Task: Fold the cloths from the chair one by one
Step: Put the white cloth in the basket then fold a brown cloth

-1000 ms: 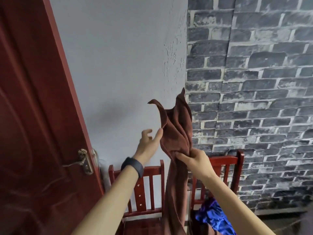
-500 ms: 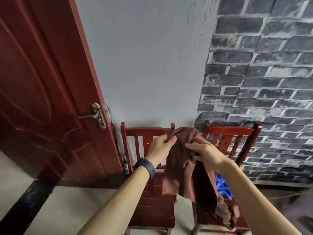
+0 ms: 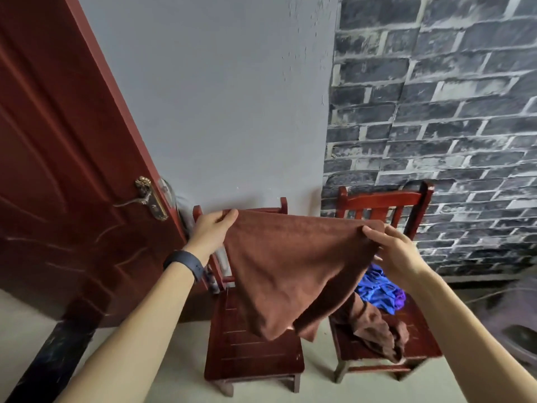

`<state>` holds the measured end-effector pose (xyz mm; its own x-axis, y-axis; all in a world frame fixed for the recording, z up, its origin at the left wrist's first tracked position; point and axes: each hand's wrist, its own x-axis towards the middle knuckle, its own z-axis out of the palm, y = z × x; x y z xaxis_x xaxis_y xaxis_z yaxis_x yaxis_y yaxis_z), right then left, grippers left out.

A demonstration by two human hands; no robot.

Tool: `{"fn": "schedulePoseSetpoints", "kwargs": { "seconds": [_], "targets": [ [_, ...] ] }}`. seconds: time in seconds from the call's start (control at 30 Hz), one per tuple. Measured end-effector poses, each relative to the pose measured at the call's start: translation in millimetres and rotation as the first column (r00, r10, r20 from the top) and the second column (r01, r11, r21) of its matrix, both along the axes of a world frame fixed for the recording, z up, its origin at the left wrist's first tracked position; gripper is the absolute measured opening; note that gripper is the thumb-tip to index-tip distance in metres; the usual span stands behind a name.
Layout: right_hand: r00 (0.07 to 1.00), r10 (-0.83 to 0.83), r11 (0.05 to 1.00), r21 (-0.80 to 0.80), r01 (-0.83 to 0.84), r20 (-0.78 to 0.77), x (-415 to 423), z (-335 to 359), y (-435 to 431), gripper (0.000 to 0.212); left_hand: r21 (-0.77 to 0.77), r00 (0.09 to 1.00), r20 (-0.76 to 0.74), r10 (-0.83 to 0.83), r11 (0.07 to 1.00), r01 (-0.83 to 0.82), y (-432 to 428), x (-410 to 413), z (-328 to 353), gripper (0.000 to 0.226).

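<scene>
Two red wooden chairs stand side by side: the left chair [image 3: 252, 353] at 6 o'clock, the right chair [image 3: 386, 349] at 4 o'clock carrying a crumpled blue cloth [image 3: 380, 292].

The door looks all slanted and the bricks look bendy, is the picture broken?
Not broken. In the head view, the wide-angle lens tilts the red door and curves the brick wall toward the edges; the brown cloth in the middle stays sharp, lit softly without glare.
</scene>
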<state>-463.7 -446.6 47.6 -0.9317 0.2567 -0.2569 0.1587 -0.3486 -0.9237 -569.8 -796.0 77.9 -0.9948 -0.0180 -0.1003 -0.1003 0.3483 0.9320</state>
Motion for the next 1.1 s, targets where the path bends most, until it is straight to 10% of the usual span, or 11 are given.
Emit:
{"fn": "schedulePoseSetpoints", "kwargs": {
  "seconds": [0.2, 0.4, 0.57, 0.63, 0.77, 0.87, 1.1],
  "targets": [
    [0.992, -0.108, 0.926, 0.370, 0.074, 0.070, -21, 10, 11, 0.021, 0.005, 0.999, -0.050, 0.022, 1.000, -0.022, 0, -9, 10, 0.030],
    [0.955, -0.292, 0.585, 0.799, 0.136, 0.051, -26, 13, 10, 0.049, 0.152, 0.991, 0.093, 0.099, 0.982, -0.112, 1, -13, 3, 0.015],
    [0.992, -0.095, 0.973, 0.220, 0.076, 0.080, -33, 6, 11, 0.020, 0.384, 0.963, 0.259, 0.069, 0.908, -0.168, -9, -12, 3, 0.035],
    [0.996, 0.038, 0.987, 0.154, -0.049, 0.076, -31, -4, 15, 0.035, 0.435, 0.974, 0.225, -0.025, 0.897, -0.078, -18, -9, 2, 0.041],
    [0.996, -0.036, 0.711, 0.702, -0.032, 0.081, -32, -21, 11, 0.031, 0.015, 0.991, 0.055, -0.119, 0.993, 0.119, -34, -2, -6, 0.043],
    [0.993, -0.116, 0.563, 0.825, 0.048, 0.022, -38, -19, 1, 0.016, -0.427, 0.986, -0.090, -0.142, 0.900, 0.091, -41, 0, -14, 0.025],
    [0.999, -0.049, 0.819, 0.572, 0.042, -0.002, -49, -43, -6, 0.017, -0.399, 0.997, -0.080, -0.003, 0.917, -0.029, -58, 7, -29, 0.015]
  ]
}}
